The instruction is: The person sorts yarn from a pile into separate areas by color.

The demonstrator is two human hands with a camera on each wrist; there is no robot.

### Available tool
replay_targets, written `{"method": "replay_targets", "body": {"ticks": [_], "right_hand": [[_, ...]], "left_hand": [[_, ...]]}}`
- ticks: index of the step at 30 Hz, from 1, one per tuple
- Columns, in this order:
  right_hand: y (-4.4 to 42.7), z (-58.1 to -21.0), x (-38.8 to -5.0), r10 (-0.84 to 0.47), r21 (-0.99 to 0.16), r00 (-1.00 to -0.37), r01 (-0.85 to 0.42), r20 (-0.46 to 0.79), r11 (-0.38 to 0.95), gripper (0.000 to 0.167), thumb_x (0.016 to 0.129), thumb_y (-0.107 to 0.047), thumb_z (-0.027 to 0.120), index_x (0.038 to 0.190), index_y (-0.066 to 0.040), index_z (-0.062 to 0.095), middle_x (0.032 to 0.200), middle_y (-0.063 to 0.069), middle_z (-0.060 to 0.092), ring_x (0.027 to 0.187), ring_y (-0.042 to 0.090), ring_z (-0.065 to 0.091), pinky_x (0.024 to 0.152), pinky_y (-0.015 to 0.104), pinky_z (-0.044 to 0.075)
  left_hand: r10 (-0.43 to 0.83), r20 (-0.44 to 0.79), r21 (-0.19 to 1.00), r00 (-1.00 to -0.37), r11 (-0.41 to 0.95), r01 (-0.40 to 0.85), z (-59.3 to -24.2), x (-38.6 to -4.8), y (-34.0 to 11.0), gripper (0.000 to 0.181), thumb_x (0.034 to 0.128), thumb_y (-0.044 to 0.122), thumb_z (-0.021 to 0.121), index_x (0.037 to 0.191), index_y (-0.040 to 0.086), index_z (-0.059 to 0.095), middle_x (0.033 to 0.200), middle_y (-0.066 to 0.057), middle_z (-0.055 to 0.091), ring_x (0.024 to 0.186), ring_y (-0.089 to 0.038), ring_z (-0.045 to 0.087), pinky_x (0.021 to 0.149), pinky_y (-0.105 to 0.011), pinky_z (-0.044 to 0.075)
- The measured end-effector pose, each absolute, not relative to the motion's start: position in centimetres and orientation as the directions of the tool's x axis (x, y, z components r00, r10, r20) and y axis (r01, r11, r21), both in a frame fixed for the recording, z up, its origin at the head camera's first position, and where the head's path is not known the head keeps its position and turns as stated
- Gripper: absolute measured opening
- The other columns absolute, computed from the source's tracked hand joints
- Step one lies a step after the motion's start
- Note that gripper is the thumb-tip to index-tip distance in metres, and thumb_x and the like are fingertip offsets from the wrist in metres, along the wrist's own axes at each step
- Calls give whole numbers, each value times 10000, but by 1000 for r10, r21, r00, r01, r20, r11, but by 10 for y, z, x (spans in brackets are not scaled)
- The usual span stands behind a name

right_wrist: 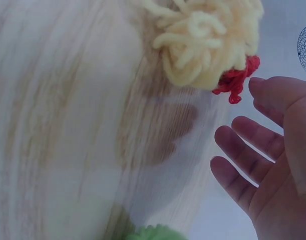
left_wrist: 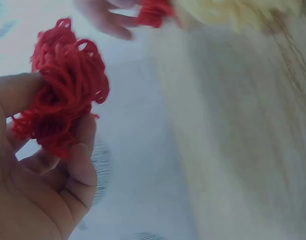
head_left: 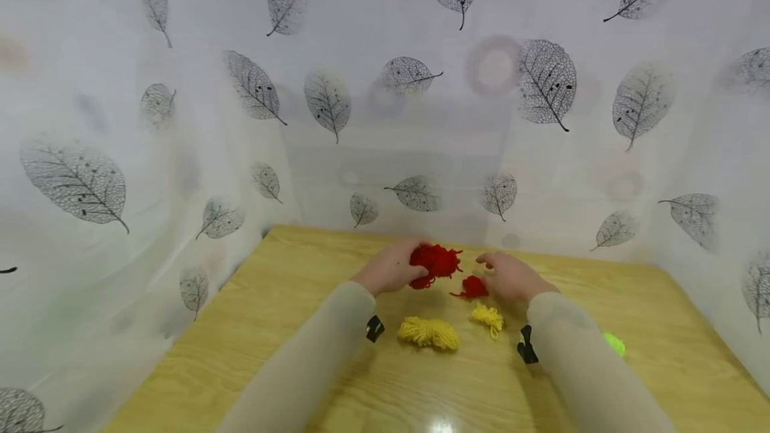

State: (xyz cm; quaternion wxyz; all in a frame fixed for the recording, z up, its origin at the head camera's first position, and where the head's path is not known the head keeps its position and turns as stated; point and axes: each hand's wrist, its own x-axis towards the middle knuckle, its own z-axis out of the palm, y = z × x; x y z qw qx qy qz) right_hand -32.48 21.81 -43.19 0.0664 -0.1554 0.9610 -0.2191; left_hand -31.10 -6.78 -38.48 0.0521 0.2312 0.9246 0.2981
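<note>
My left hand (head_left: pixel 394 266) grips a bundle of red yarn (head_left: pixel 438 261) between thumb and fingers, near the back of the table. Loops of that red yarn (left_wrist: pixel 67 82) stick up out of the grip in the left wrist view. Just to the right, a smaller red yarn bundle (head_left: pixel 473 287) lies on the wood beside my right hand (head_left: pixel 511 277). The fingers of the right hand (right_wrist: pixel 273 145) are spread and relaxed in the right wrist view, holding nothing. Part of the small red bundle (right_wrist: pixel 236 80) is hidden there behind yellow yarn (right_wrist: pixel 208 42).
A larger yellow yarn bundle (head_left: pixel 428 333) and a smaller yellow one (head_left: pixel 488 319) lie between the forearms. Bright green yarn (head_left: pixel 614 343) is partly covered by the right sleeve. A leaf-print curtain (head_left: pixel 385 146) hangs behind the wooden table (head_left: pixel 289 286).
</note>
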Motion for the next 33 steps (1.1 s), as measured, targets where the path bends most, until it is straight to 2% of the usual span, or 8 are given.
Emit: {"method": "replay_targets", "body": {"ticks": [7,15,25,33], "right_hand": [[213,-428,-326,-389,-433,-921,-345,-15,833,479,995,-159,552,1446,-4,513,1411,224,545,1263,449,523,1041,615,410],[214,-427,-325,-386,-429,-922,-347,-5,834,484,992,-171,564,1449,-22,517,1388,232,549,1253,446,524,1028,614,418],[218,-424,-324,-420,-400,-907,-394,25,828,467,990,-178,589,1425,-16,540,1371,194,570,1237,400,546,1006,580,450],[219,-419,-314,-418,-418,-906,-404,62,814,476,981,-188,620,1419,-17,544,1364,209,566,1222,425,546,994,594,450]], "left_hand": [[409,2,466,-913,807,363,-415,-346,-45,474,937,264,741,1379,186,585,1349,-7,602,1215,-202,563,1022,-386,468],[344,-56,346,-937,887,305,-425,-354,-28,537,972,257,698,1475,228,513,1458,-39,535,1307,-237,525,1072,-437,439],[426,-80,360,-901,856,372,-425,-353,-32,567,1003,301,651,1522,188,453,1516,-30,488,1369,-233,472,1120,-411,388],[507,-48,322,-861,823,467,-418,-342,-45,555,1011,326,633,1510,155,459,1520,-28,478,1376,-234,462,1122,-415,386]]}}
